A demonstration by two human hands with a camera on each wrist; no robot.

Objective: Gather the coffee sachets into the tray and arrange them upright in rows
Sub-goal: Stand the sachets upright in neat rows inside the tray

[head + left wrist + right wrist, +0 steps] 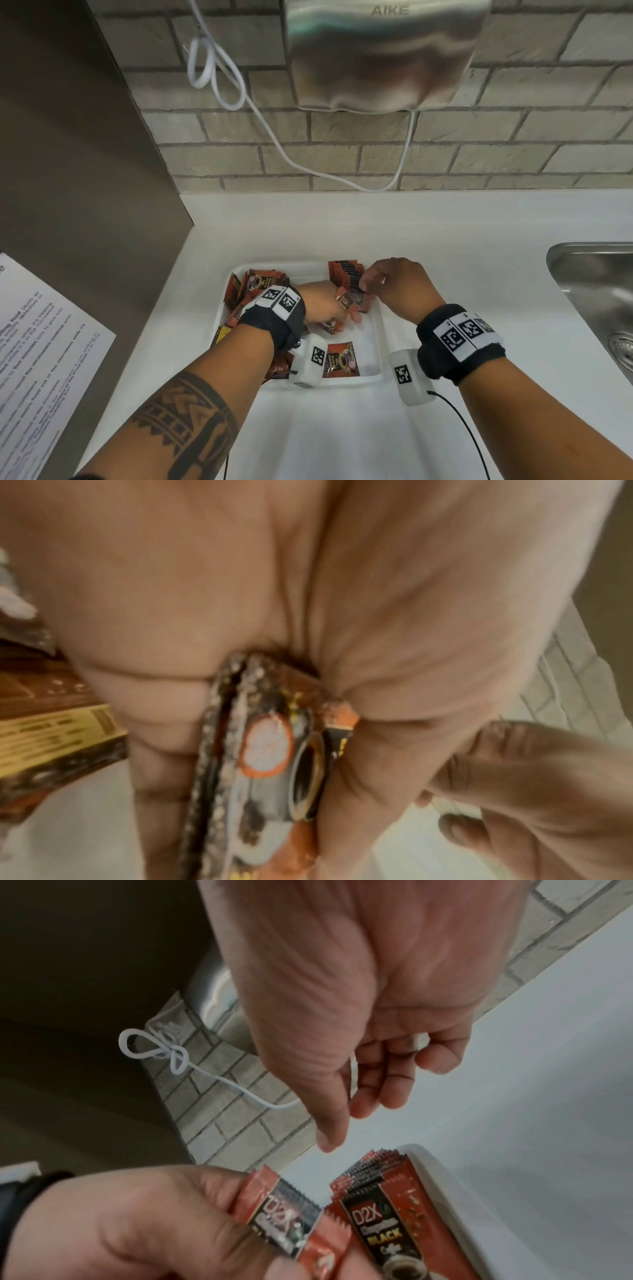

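Observation:
A white tray sits on the white counter. At its far right corner a row of red-and-black coffee sachets stands upright, also seen in the right wrist view. My left hand is inside the tray and grips a small bunch of sachets between thumb and fingers. My right hand hovers just right of that bunch, by the row, with relaxed fingers holding nothing. Loose sachets are piled at the tray's left side. One sachet lies flat near its front.
A steel sink is set into the counter at the right. A hand dryer hangs on the brick wall above, with a white cable drooping below it. A printed sheet and a grey panel stand at the left.

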